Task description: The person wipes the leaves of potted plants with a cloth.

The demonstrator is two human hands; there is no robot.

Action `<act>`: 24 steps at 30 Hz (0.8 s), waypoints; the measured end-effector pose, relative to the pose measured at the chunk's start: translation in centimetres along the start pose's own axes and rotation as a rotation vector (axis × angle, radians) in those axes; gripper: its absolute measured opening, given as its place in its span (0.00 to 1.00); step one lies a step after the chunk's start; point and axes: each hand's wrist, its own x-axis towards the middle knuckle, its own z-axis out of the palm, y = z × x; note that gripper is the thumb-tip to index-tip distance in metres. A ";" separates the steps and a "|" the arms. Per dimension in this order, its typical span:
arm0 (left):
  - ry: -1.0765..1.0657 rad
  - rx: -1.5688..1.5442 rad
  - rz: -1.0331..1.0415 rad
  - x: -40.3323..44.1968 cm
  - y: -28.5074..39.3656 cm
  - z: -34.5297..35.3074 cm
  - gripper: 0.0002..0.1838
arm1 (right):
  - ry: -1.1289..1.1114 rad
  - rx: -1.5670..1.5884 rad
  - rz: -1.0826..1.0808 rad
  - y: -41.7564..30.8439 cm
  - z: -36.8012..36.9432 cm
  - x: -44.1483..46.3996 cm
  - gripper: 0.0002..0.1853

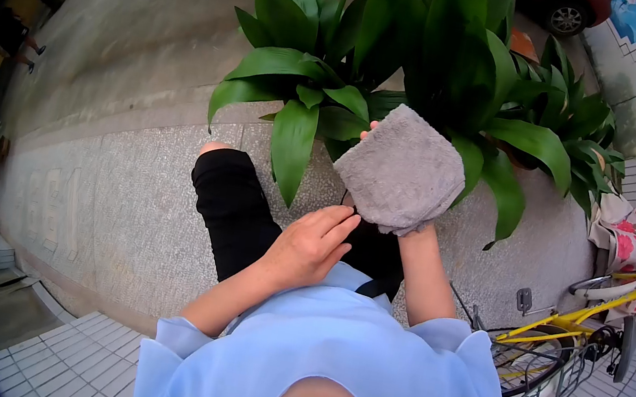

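Observation:
A folded grey cloth [400, 170] with a fluffy surface lies spread over my right hand [417, 232], in front of the leafy plants. Most of that hand is hidden beneath the cloth; its fingertips show past the cloth's upper left edge and the wrist below it. My left hand [313, 240] is close to the lower left edge of the cloth, back upward, its fingers extended and slightly bent. Nothing shows in it. Whether its fingertips touch the cloth I cannot tell.
Broad-leaved green plants [445, 61] stand right ahead. A yellow bicycle [563, 321] with a wire basket is at the right, beside a floral cloth [631, 237]. Cars [567, 15] are parked behind the plants. Another person [17, 38] is at the far left.

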 end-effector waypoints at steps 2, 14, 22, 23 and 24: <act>0.028 0.009 -0.042 -0.6 -0.9 0.1 0.19 | 0.006 -0.011 -0.116 -2.6 2.0 -1.9 0.31; 0.057 0.038 -0.063 -0.7 -0.2 0.9 0.15 | 0.013 -0.070 -0.201 -3.5 -6.0 -7.4 0.29; 0.097 0.037 -0.193 -2.7 -3.1 1.0 0.13 | 0.114 0.019 -0.343 -3.2 -1.9 -6.4 0.34; 0.101 0.011 -0.197 -2.8 -3.5 1.4 0.13 | 0.121 -0.004 -0.367 -3.4 -2.3 -6.0 0.35; 0.105 -0.014 -0.203 -2.8 -4.0 1.8 0.13 | 0.128 -0.027 -0.391 -3.7 -2.9 -5.4 0.36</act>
